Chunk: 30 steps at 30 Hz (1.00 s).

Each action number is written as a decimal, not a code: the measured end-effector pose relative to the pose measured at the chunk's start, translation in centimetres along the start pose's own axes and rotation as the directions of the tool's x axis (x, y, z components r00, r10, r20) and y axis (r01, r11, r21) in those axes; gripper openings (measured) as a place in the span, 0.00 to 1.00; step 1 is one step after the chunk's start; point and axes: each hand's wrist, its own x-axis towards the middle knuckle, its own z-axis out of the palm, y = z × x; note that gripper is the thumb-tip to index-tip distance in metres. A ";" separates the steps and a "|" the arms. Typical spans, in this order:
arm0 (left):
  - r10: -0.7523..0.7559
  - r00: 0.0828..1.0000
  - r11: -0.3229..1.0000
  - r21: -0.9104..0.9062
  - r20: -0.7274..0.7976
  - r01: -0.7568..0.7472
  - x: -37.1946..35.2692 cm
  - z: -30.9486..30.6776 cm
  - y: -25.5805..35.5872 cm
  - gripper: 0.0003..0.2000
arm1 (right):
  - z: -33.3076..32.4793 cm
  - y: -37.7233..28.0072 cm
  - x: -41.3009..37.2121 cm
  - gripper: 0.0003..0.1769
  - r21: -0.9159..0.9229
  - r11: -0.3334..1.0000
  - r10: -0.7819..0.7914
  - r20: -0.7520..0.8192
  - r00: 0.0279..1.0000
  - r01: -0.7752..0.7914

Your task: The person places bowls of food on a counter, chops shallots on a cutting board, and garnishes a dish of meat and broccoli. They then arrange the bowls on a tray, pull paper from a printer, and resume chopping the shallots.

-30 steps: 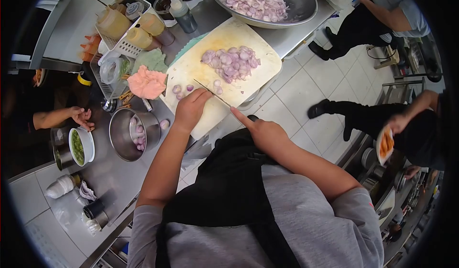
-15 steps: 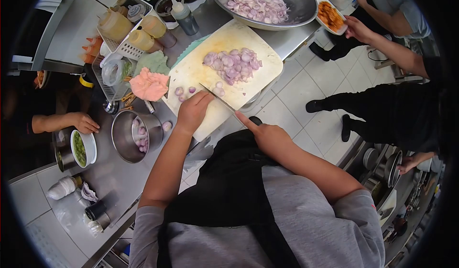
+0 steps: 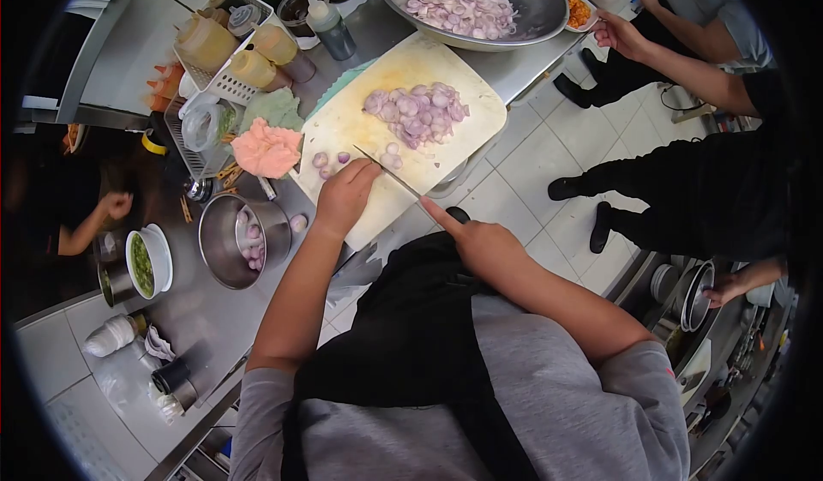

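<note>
My right hand [image 3: 482,245] grips a knife [image 3: 394,176], index finger stretched along the back of its blade. The blade lies across the white cutting board [image 3: 463,78]. My left hand [image 3: 346,196] is closed close against the blade, its fingers bunched on the board; whatever is under them is hidden. A few shallot slices [image 3: 391,156] lie just past the blade. Beyond them is a heap of sliced shallots [image 3: 418,114]. Some small whole shallots [image 3: 322,162] sit near my left fingertips.
A big steel bowl [image 3: 538,18] of sliced shallots stands behind the board. Left are a steel pot [image 3: 221,254] with whole shallots, a pink cloth [image 3: 267,148] and sauce bottles [image 3: 331,31]. A co-worker's hand [image 3: 623,35] is by an orange food dish [image 3: 576,8]; another person's hand [image 3: 117,204] is at left.
The knife tip and my left hand have shifted slightly. The co-worker's orange food dish has moved back, partly behind the steel bowl. The other person's hand at left has drawn away from the white bowl.
</note>
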 end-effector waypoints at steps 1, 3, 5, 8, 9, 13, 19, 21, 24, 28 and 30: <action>-0.013 1.000 1.000 0.001 0.000 0.013 -0.1 0.0 0.0 0.09 | 1.0 0.4 0.9 0.51 0.000 1.000 0.000 -0.001 1.000 0.000; -0.001 1.000 1.000 0.017 -0.005 0.001 -0.1 0.0 -0.1 0.09 | 2.8 1.0 2.5 0.49 -0.014 0.994 -0.105 -0.207 0.973 0.105; 0.014 1.000 1.000 0.028 -0.007 -0.013 0.0 0.1 -0.2 0.09 | 1.4 0.8 1.1 0.49 -0.007 0.997 -0.079 -0.166 0.983 0.079; -0.012 1.000 1.000 0.014 0.002 0.012 -0.2 0.1 -0.1 0.09 | 0.4 0.8 -1.0 0.50 0.010 0.999 -0.046 -0.085 0.995 0.047; 0.003 1.000 1.000 0.013 -0.019 -0.003 -0.1 0.1 -0.2 0.09 | 0.4 0.7 -1.3 0.51 0.025 0.999 -0.037 -0.053 0.998 0.039; 0.024 0.999 1.000 0.018 -0.036 -0.023 -0.1 0.1 -0.1 0.09 | 1.2 0.2 0.8 0.51 -0.003 1.000 -0.012 -0.045 0.999 0.012; 0.059 0.997 0.995 0.082 -0.049 -0.055 -0.1 0.4 -0.4 0.09 | 2.3 0.9 2.7 0.51 -0.013 0.997 -0.071 -0.133 0.989 0.070; 0.070 0.997 0.989 0.132 -0.029 -0.066 0.4 -0.1 0.2 0.11 | 1.7 1.1 2.5 0.51 -0.017 0.998 -0.063 -0.106 0.992 0.062; 0.082 0.997 0.965 0.252 -0.013 -0.076 1.2 -0.6 0.8 0.12 | -0.7 1.3 1.8 0.50 -0.034 0.999 -0.018 -0.156 0.988 0.013; 0.049 0.994 0.934 0.357 -0.098 -0.011 1.2 -0.4 1.1 0.12 | -4.7 1.2 1.3 0.47 -0.167 0.985 -0.004 -0.284 0.959 -0.045; 0.051 0.990 0.925 0.380 -0.130 0.003 0.8 -0.7 1.4 0.11 | -6.6 1.7 2.1 0.42 -0.248 0.964 -0.002 -0.373 0.928 -0.098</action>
